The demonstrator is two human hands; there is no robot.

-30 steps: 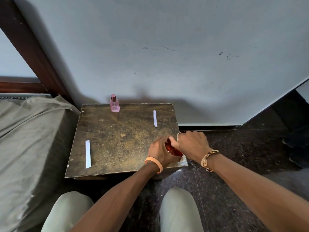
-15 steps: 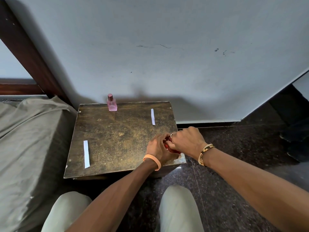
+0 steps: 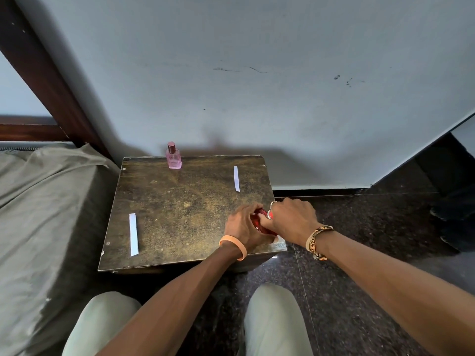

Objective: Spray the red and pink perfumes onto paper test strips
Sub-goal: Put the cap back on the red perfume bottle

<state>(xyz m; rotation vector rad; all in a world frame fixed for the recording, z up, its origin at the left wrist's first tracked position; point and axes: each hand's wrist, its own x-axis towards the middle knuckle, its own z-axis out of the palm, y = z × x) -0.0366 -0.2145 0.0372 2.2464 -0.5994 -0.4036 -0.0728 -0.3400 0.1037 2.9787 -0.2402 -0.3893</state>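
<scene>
Red perfume [image 3: 259, 222] at the near right corner of the tabletop [image 3: 185, 209], gripped by both hands: left hand [image 3: 243, 224] fingers curled round its body, right hand [image 3: 293, 218] fingers closed over its top, probably working the cap. Pink perfume [image 3: 174, 157] stands capped at the tabletop's far left edge. Far-right strip [image 3: 236, 178] and near-left strip [image 3: 133, 234] lie flat on the tabletop, apparently untouched — both sprayings appear to remain.

Worktop [image 3: 185, 214]: far bottle [image 3: 174, 159] back left; right strip [image 3: 236, 178] back right; left strip [image 3: 133, 234] front left; near bottle [image 3: 257, 225] front right.
</scene>
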